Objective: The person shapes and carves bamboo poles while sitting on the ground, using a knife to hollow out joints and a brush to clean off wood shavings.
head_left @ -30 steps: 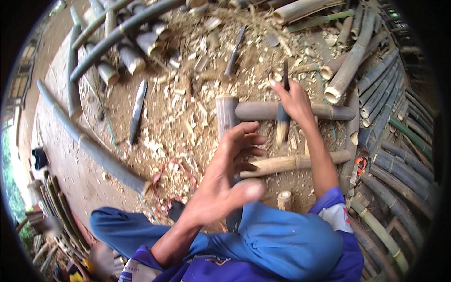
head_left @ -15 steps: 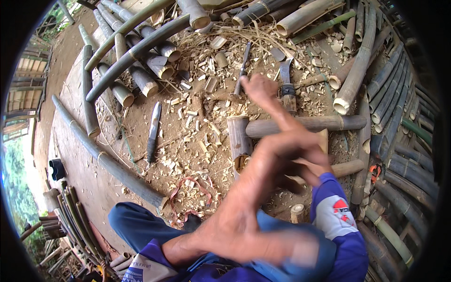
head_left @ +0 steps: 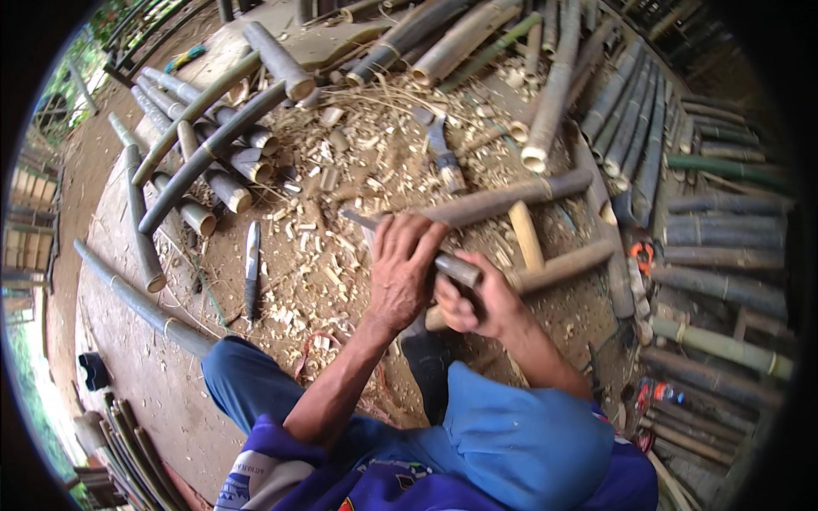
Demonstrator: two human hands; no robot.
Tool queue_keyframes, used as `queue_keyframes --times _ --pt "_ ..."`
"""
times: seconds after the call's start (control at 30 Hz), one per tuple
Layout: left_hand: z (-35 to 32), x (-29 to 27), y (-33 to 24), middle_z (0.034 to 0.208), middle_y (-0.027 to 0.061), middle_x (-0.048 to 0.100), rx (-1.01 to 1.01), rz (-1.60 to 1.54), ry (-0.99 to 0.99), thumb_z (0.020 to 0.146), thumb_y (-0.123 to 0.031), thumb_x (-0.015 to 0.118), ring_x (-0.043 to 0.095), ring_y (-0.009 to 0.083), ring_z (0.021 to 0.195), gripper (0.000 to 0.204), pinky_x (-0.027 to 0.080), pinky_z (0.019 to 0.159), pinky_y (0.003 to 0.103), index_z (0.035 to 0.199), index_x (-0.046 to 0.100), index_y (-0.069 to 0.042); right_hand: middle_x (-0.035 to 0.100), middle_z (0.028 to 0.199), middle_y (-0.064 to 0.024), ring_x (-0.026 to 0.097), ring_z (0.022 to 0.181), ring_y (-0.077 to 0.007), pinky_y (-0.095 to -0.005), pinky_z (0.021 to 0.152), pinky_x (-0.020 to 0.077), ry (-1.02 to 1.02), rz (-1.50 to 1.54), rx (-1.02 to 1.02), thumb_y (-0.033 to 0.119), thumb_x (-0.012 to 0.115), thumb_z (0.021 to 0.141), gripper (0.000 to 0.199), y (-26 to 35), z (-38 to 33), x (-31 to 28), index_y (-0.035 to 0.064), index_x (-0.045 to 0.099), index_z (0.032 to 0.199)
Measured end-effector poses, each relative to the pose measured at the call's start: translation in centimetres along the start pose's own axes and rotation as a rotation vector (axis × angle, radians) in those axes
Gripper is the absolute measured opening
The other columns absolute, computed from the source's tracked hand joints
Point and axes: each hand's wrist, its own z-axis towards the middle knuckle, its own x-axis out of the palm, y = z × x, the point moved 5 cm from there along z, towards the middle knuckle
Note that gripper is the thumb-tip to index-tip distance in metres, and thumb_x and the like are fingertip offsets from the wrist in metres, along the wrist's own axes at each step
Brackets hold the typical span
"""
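Ground of packed earth (head_left: 170,375) strewn with wood chips (head_left: 341,213); stacked bamboo poles (head_left: 630,111) ring the work area, with cut bamboo tubes (head_left: 213,170) heaped at upper left. A long bamboo pole (head_left: 503,200) lies across the middle, a pale short stick (head_left: 526,236) and a thicker billet (head_left: 562,266) beside it. A knife (head_left: 250,268) lies apart on the ground to the left; a second blade (head_left: 443,153) rests among the chips above. Since a second ago the left hand (head_left: 400,272), then raised and spread in mid-air, has come down and now closes over a short bamboo piece (head_left: 457,269). The right hand (head_left: 477,302), then out on the long pole, has drawn in and wraps the piece's near end from below. Both grips are closed on it, just above the knees (head_left: 511,426); judged from this, the piece is now steadied for working.
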Motion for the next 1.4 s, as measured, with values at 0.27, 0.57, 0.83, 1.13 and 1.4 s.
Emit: queue_keyframes --times 0.27,0.57,0.83,1.13,1.4 --pt "-2.6 4.7 -5.5 0.095 0.0166 0.055 -0.081 -0.414 0.148 0.076 -0.007 0.067 0.058 0.0377 0.092 0.038 0.049 0.078 0.046 0.112 0.057 -0.004 0.053 0.127 -0.0242 0.056 0.116 -0.0330 -0.0479 0.096 0.0463 -1.190 -1.556 0.294 0.054 0.058 0.092 0.079 -10.4 -23.9 -15.0 -0.0076 0.040 0.139" --pt "-5.6 9.8 -4.9 0.089 0.0168 0.067 -0.158 -0.264 0.293 0.077 -0.034 0.075 0.067 0.0374 0.085 0.031 0.053 0.071 0.049 0.088 0.065 -0.007 0.054 0.129 -0.0226 0.060 0.109 -0.0312 -0.0450 0.092 0.0489 -1.274 -1.127 -0.091 0.045 0.057 0.092 0.078 -13.2 -27.9 -15.3 -0.0039 0.031 0.147" --pt "-5.9 12.5 -4.1 0.082 0.0149 0.067 -0.186 -0.136 0.417 0.076 -0.040 0.076 0.068 0.0369 0.080 0.034 0.053 0.069 0.049 0.084 0.066 -0.008 0.055 0.130 -0.0212 0.062 0.102 -0.0297 -0.0424 0.089 0.0513 -1.066 -0.384 -0.593 0.038 0.056 0.093 0.080 -9.8 -28.7 -10.4 -0.0005 0.023 0.154" --pt "-6.0 14.5 -2.1 0.072 0.0160 0.068 -0.197 -0.034 0.532 0.079 -0.038 0.073 0.069 0.0372 0.070 0.029 0.054 0.063 0.049 0.079 0.068 -0.010 0.053 0.132 -0.0230 0.064 0.095 -0.0261 -0.0376 0.084 0.0542 -1.104 -0.747 -0.773 0.024 0.062 0.091 0.092 -5.3 -25.9 -7.9 -0.0005 0.006 0.158" --pt "-4.3 12.0 -0.9 0.075 0.0168 0.070 -0.273 -0.175 0.469 0.080 -0.033 0.074 0.069 0.0375 0.072 0.022 0.056 0.067 0.048 0.088 0.074 -0.012 0.040 0.147 -0.0278 0.042 0.136 -0.0378 -0.0402 0.113 0.0355 -0.814 -1.299 -0.702 0.018 0.073 0.085 0.091 -3.0 -13.5 -3.4 -0.0012 0.018 0.155"
